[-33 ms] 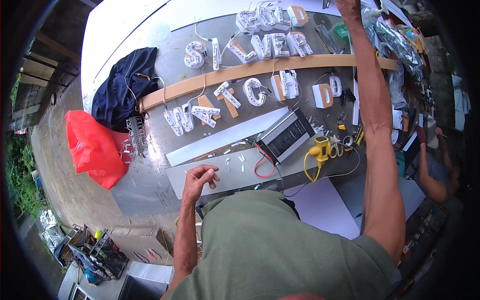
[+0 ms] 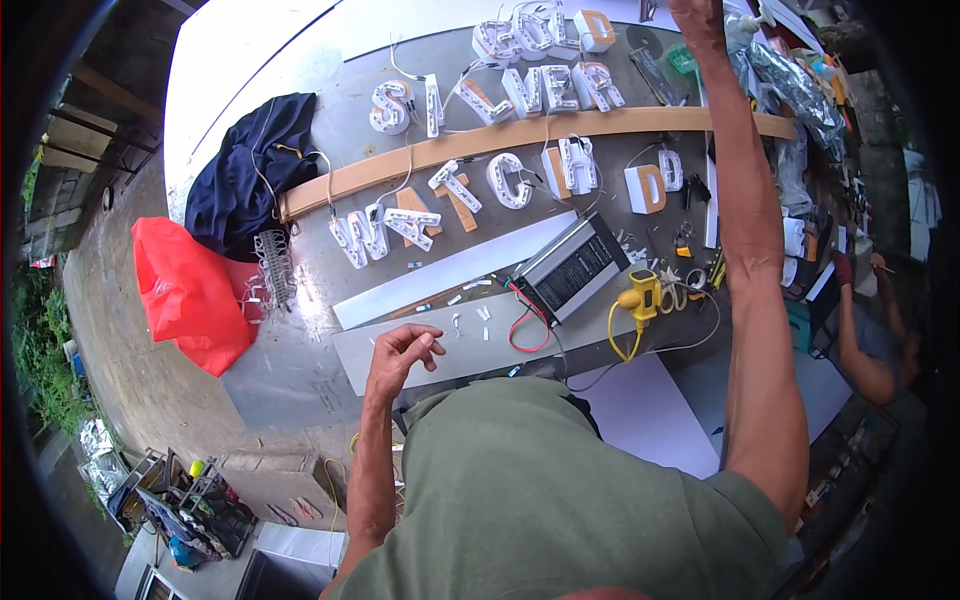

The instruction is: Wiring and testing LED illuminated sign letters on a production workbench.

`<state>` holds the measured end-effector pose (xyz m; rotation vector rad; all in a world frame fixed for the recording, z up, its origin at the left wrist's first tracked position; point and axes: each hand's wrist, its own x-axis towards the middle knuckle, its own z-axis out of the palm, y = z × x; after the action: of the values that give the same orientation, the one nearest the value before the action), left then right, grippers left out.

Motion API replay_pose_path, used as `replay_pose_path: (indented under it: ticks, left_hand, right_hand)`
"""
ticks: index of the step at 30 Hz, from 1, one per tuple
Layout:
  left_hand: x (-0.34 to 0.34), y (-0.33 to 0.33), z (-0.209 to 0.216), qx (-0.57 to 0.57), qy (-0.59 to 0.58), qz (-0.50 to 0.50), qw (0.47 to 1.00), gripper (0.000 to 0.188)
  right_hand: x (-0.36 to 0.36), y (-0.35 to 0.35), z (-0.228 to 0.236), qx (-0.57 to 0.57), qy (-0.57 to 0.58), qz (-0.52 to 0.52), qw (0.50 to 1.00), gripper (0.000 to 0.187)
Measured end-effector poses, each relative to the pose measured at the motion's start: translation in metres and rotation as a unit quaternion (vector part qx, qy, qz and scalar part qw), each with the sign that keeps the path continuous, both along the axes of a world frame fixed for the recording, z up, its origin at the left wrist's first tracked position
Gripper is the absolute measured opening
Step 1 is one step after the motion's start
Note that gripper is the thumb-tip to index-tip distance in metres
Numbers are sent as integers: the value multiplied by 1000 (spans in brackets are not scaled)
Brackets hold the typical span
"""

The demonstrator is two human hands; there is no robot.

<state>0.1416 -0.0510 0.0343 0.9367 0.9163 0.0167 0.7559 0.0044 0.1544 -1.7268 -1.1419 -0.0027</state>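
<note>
My left hand (image 2: 400, 358) hovers above the near edge of a grey strip panel (image 2: 385, 340), its fingers loosely bent and apart, with nothing visible in them. Small white and blue pieces (image 2: 484, 312) lie on that panel. My right arm stretches far across the table; my right hand (image 2: 697, 22) is at the upper rim of the picture, beside a green basket (image 2: 683, 60). Its fingers are cut off, so any hold is hidden. Rows of white letter-shaped light shells (image 2: 512, 182) with wires, some with tan sides, stand in front of me.
A long tan bar (image 2: 430, 157) crosses between the letter rows. A silver-black power supply (image 2: 570, 268) and a yellow power tool (image 2: 640, 295) with cords sit near me. At left lie dark cloth (image 2: 240, 170) and a red bag (image 2: 190, 290). Another person's arm (image 2: 855, 335) shows at right.
</note>
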Motion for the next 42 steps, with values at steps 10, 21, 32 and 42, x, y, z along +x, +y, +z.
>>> replay_pose_path:
  ticks: [10, 21, 32, 42]
  left_hand:
    - [69, 22, 71, -48, -284, 163, 944, 61]
    - [9, -9, -6, 151, -103, 185, 965, 37]
    - [6, -24, 16, 109, -153, 48, 981, 30]
    - [4, -25, 15, 55, -150, -17, 987, 32]
  right_hand:
    - [-336, -135, -12, -116, 10, 289, 950, 12]
    - [-449, -198, -145, -319, 39, 231, 918, 18]
    - [-432, -175, -94, -140, 204, 204, 947, 42]
    - [-430, -175, -103, -84, 117, 264, 954, 21]
